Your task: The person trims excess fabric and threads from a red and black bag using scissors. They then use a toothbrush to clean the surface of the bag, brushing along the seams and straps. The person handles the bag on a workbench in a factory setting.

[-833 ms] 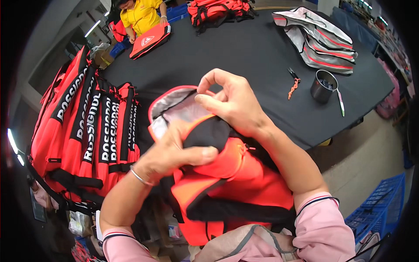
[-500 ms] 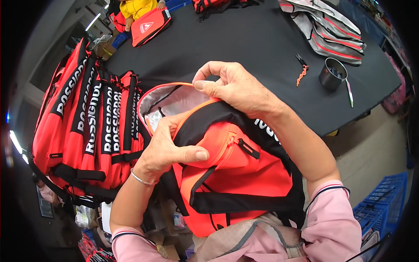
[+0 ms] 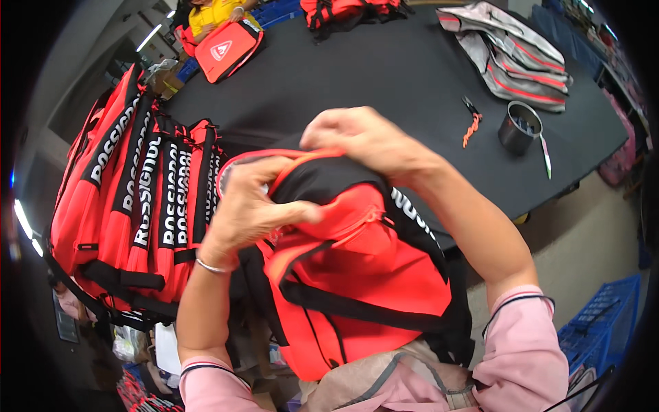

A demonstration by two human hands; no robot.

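A red and black backpack (image 3: 384,268) leans against my body at the table's near edge, its zipped front pocket facing me. The top opening has an orange edge, and only a sliver of the pale lining shows. My left hand (image 3: 247,206), with a bracelet at the wrist, grips the left side of the opening, thumb outside and the other fingers partly hidden within. Over the far rim, my right hand (image 3: 367,144) is bent with its fingertips at the orange edge; motion blurs them. The bag's inside is mostly hidden by my left hand.
Several red backpacks (image 3: 130,199) stand packed together at left. The dark table (image 3: 371,75) carries grey bags (image 3: 511,55), a metal cup (image 3: 519,129) and small snips (image 3: 471,120). A person in yellow (image 3: 220,14) handles a red bag (image 3: 223,51). Blue crates (image 3: 600,319) sit lower right.
The backpack's opening has tipped toward me and narrowed, hiding most of the lining. My left hand has moved slightly left and up; my right hand stays at the rim, now blurred.
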